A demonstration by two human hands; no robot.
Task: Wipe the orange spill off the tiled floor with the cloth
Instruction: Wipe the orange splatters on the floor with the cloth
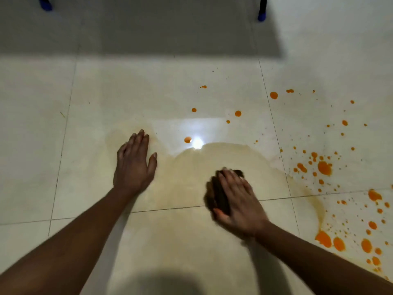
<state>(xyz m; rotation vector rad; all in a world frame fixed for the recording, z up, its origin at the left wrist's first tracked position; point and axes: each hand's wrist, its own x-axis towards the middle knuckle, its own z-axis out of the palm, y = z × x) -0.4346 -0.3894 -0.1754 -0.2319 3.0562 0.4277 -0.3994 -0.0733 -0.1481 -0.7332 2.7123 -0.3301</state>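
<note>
My right hand [238, 201] presses flat on a dark brown cloth [219, 194] bunched under its palm on the cream tiled floor [180, 86]. The hand and cloth look blurred. Around them spreads a pale yellowish smear [212, 162]. Bright orange drops and blots [324, 168] dot the tiles to the right, with bigger blots [331, 241] at the lower right and single drops [188, 139] further ahead. My left hand [134, 165] rests flat on the floor to the left, fingers together and thumb out, holding nothing.
Two dark furniture legs with blue feet stand at the far edge, one at the left [45, 4] and one at the right [262, 14], with a grey shadow between them. A lamp's glare [197, 143] shines on the wet tile.
</note>
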